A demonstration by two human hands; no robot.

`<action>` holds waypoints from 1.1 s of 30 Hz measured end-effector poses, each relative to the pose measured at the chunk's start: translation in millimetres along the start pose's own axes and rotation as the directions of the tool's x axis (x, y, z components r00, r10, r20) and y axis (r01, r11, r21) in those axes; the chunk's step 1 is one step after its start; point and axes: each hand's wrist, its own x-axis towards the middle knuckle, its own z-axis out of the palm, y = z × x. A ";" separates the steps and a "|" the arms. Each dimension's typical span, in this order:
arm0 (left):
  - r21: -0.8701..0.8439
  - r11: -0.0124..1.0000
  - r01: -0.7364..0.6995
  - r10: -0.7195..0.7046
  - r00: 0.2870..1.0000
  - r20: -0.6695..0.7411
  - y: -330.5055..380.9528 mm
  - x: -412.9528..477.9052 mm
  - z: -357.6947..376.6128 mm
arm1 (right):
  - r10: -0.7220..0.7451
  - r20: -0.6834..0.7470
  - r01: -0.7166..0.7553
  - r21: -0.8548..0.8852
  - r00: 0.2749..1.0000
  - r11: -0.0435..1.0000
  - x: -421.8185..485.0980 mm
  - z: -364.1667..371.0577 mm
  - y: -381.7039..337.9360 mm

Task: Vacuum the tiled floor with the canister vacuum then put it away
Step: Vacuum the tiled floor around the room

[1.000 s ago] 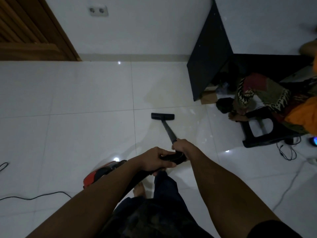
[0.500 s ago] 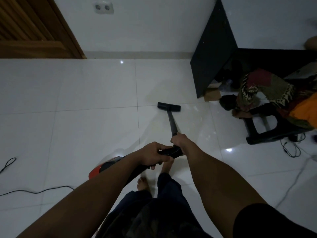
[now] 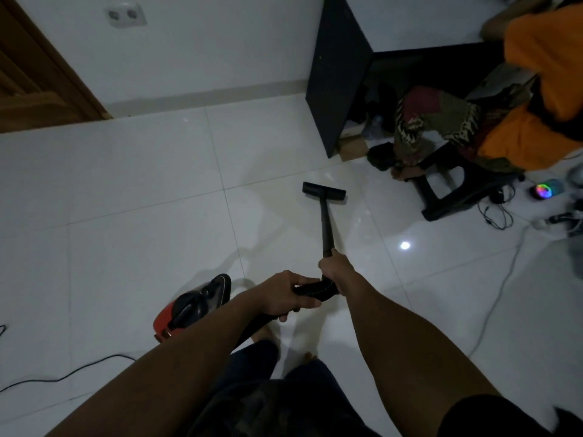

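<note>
Gripping hose [image 3: 315, 290] and wand [image 3: 326, 228] (nozzle [image 3: 324, 190] beyond hands [image 3: 285, 293] [image 3: 334, 269])

The floor nozzle [image 3: 324, 190] lay on the tiled floor [image 3: 126, 200] ahead, the canister [image 3: 192, 305] behind-left, a stool [image 3: 454, 190] to the right.

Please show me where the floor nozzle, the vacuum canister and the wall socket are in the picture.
floor nozzle [image 3: 324, 190], head view, middle of the black head
vacuum canister [image 3: 162, 321], head view, red side of body
wall socket [image 3: 126, 14], head view, centre of white plate
</note>
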 end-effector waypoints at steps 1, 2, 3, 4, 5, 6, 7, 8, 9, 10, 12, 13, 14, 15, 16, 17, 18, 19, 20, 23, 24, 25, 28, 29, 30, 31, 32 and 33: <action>0.008 1.000 -0.004 0.004 1.000 0.008 0.1 -1.3 11.0 | 0.009 -0.003 -0.009 0.006 1.000 1.000 -2.2 -2.6 12.0; 0.026 1.000 -0.011 0.010 1.000 0.019 0.8 -4.1 24.3 | 0.021 -0.005 -0.021 0.016 1.000 1.000 -6.0 -5.5 26.2; 0.044 0.999 -0.015 0.013 0.999 0.033 1.4 -7.3 38.2 | 0.030 -0.008 -0.030 0.028 1.000 0.999 -10.6 -8.5 41.1; 0.052 0.999 -0.012 0.010 0.999 0.042 1.1 -9.6 50.3 | 0.039 -0.014 -0.038 0.037 0.999 0.999 -14.9 -10.9 54.3; 0.056 0.998 -0.016 0.013 0.999 0.049 1.4 -12.4 62.2 | 0.041 -0.016 -0.041 0.047 0.999 0.998 -19.8 -13.4 67.7; 0.058 0.998 -0.022 0.019 0.998 0.056 2.8 -16.8 75.1 | 0.041 -0.012 -0.040 0.062 0.999 0.997 -24.8 -16.1 82.7; 0.064 0.997 -0.033 0.029 0.998 0.061 3.4 -21.2 88.2 | 0.039 -0.008 -0.038 0.079 0.999 0.996 -30.3 -19.0 97.8; 0.069 0.997 -0.031 0.027 0.998 0.065 2.9 -24.6 98.6 | 0.039 -0.006 -0.038 0.091 0.999 0.995 -35.2 -20.8 109.6; 0.079 0.996 -0.035 0.029 0.997 0.073 2.3 -30.9 113.5 | 0.035 -0.006 -0.034 0.092 0.999 0.995 -43.0 -22.6 125.3; 0.087 0.995 -0.041 0.034 0.996 0.081 1.0 -40.1 134.7 | 0.028 -0.006 -0.027 0.085 1.000 0.996 -54.0 -24.4 147.3; 0.097 0.994 -0.053 0.044 0.995 0.090 -2.1 -56.3 172.9 | 0.031 -0.003 -0.031 0.083 1.000 0.996 -71.8 -26.1 186.6; 0.105 0.993 -0.059 0.049 0.995 0.091 -3.7 -64.2 191.0 | 0.032 -0.001 -0.032 0.089 0.999 0.996 -78.6 -26.6 205.5; 0.119 0.991 -0.064 0.053 0.994 0.096 -4.5 -73.0 208.3 | 0.034 -0.001 -0.034 0.091 0.999 0.995 -85.9 -26.9 224.3; 0.132 0.989 -0.073 0.059 0.992 0.107 -4.2 -81.9 222.7 | 0.038 0.000 -0.038 0.095 0.999 0.995 -93.7 -27.1 240.7; 0.138 0.988 -0.074 0.058 0.991 0.119 -3.9 -91.6 236.8 | 0.051 0.001 -0.051 0.098 0.999 0.994 -101.6 -26.4 257.1; 0.137 0.988 -0.067 0.049 0.990 0.131 -3.6 -101.3 250.0 | 0.064 0.002 -0.064 0.100 0.998 0.993 -110.0 -24.5 273.0; 0.137 0.989 -0.057 0.037 0.989 0.144 -4.1 -110.6 261.9 | 0.077 0.005 -0.077 0.097 0.997 0.992 -118.1 -21.7 287.5; 0.143 0.988 -0.055 0.032 0.987 0.157 -5.3 -119.6 273.2 | 0.087 0.009 -0.087 0.092 0.996 0.992 -126.6 -18.4 301.1; 0.156 0.986 -0.056 0.030 0.985 0.169 -8.4 -129.4 284.3 | 0.095 0.007 -0.095 0.086 0.995 0.992 -136.2 -14.1 315.1; 0.197 0.978 -0.068 0.028 0.980 0.198 -21.9 -151.0 305.9 | 0.116 0.008 -0.116 0.083 0.993 0.990 -156.6 2.2 347.7; 0.209 0.976 -0.069 0.024 0.978 0.209 -26.3 -156.6 310.6 | 0.124 0.014 -0.125 0.093 0.992 0.988 -162.1 8.1 356.9; 0.221 0.972 -0.074 0.023 0.974 0.227 -30.2 -163.6 316.3 | 0.133 0.020 -0.135 0.115 0.991 0.984 -170.1 14.6 367.6; 0.244 0.965 -0.099 0.030 0.961 0.274 -41.0 -186.9 334.5 | 0.173 0.022 -0.174 0.182 0.985 0.968 -194.5 32.7 396.9; 0.251 0.962 -0.110 0.037 0.959 0.281 -44.6 -195.2 340.3 | 0.180 0.025 -0.181 0.196 0.983 0.964 -202.5 38.9 405.7; 0.252 0.960 -0.118 0.043 0.958 0.284 -47.1 -201.5 344.8 | 0.183 0.029 -0.185 0.203 0.983 0.961 -208.5 43.2 412.2; 0.247 0.961 -0.124 0.050 0.957 0.286 -52.2 -208.3 349.3 | 0.183 0.031 -0.185 0.201 0.983 0.962 -214.7 48.6 417.9; 0.239 0.962 -0.129 0.057 0.956 0.286 -58.0 -216.7 353.0 | 0.186 0.028 -0.188 0.198 0.982 0.962 -220.4 55.1 422.7; 0.236 0.963 -0.128 0.058 0.957 0.283 -64.5 -223.4 355.5 | 0.191 0.031 -0.193 0.198 0.981 0.961 -224.9 62.1 426.1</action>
